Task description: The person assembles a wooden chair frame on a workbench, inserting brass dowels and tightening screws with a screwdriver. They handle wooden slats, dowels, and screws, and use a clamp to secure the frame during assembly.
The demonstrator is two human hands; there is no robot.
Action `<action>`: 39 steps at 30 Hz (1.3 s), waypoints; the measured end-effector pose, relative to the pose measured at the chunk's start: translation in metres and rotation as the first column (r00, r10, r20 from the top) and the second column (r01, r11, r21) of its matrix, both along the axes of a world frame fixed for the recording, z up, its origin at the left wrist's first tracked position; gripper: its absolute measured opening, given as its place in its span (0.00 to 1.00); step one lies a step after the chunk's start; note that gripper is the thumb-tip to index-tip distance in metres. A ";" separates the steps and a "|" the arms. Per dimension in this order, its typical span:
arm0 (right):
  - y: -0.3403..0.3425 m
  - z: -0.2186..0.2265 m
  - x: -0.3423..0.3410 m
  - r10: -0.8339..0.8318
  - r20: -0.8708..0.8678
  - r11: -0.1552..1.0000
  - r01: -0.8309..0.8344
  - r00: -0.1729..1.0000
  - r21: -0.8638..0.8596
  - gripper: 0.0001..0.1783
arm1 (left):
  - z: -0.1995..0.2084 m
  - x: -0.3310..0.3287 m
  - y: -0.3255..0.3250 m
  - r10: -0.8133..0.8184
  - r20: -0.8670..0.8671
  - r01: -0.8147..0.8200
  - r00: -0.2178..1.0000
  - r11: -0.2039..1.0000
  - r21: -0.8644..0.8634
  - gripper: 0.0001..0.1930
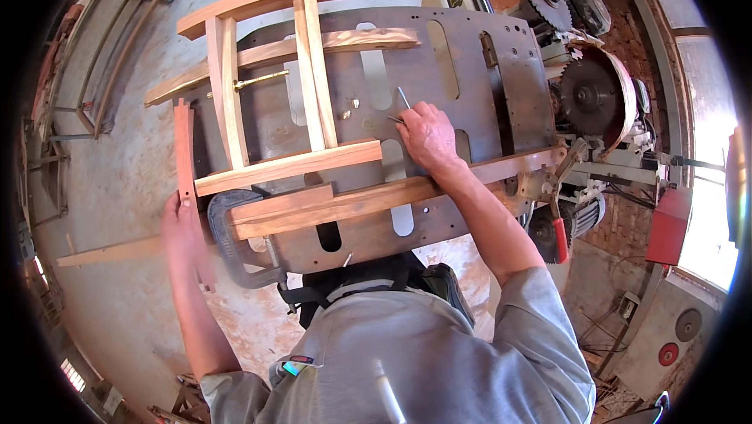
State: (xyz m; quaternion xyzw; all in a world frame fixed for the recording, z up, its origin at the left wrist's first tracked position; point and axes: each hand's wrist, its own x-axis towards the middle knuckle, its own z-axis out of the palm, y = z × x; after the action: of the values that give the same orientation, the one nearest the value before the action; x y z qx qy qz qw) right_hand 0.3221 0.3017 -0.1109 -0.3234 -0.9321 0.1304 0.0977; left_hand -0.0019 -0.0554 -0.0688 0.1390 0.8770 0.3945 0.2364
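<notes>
My left hand (184, 228), smeared by motion, is closed round a long reddish wooden strip (184, 150) at the left edge of the metal table. Over the middle of the table, my right hand (429, 138) pinches a thin stick (403, 97) with a pale bluish end; a short dark tip shows beside the fingers, its kind unclear. Between the hands lies a wooden frame (290, 161) made of rails and upright slats. Its slats cross above a loose wooden bar (368, 38). A thin brass-coloured rod (262, 79) lies by the left slats.
A dark C-clamp (222, 228) grips wooden boards (352, 204) at the slotted metal table's (486, 122) near edge. Small pale bits (345, 115) lie on the table. Circular saw blades (587, 93) and a red-handled lever (560, 240) stand at the right. A metal rack (98, 71) is far left.
</notes>
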 end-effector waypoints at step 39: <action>-0.082 0.087 0.073 -0.408 -0.374 0.166 -0.335 0.833 -0.927 0.14 | 0.080 0.237 0.058 -0.415 -0.146 0.439 0.898 0.868 0.232 0.19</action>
State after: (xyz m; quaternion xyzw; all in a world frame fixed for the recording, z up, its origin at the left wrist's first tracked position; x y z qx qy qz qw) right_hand 0.3949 0.2201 -0.0239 -0.2781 -0.5387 0.7843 0.1319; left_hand 0.2352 0.0028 0.0107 0.3771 0.7752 0.4368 0.2570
